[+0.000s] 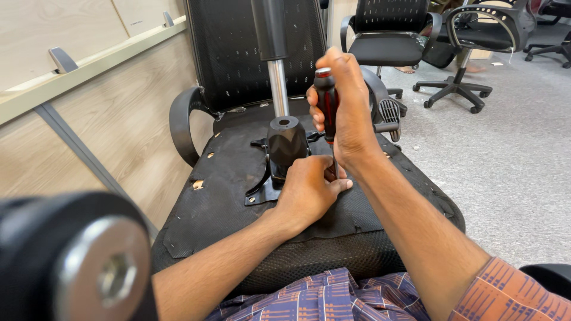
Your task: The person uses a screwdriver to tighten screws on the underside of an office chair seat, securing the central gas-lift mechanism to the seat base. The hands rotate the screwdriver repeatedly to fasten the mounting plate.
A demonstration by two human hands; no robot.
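An office chair lies upside down before me, its black seat underside (pixel 226 178) facing up. A black metal mechanism plate (pixel 285 148) is bolted on it, with a chrome gas cylinder (pixel 277 86) leaning behind. My right hand (pixel 348 113) grips a red and black screwdriver (pixel 327 104) upright, its tip going down beside the plate. My left hand (pixel 309 190) rests on the seat underside next to the plate, fingers pinched around the screwdriver shaft near its tip.
A wood-panelled wall (pixel 101 113) with metal brackets runs along the left. Other black office chairs (pixel 389 41) stand behind on grey carpet (pixel 505 154). A blurred black wheel with a metal bolt (pixel 89 261) fills the lower left corner.
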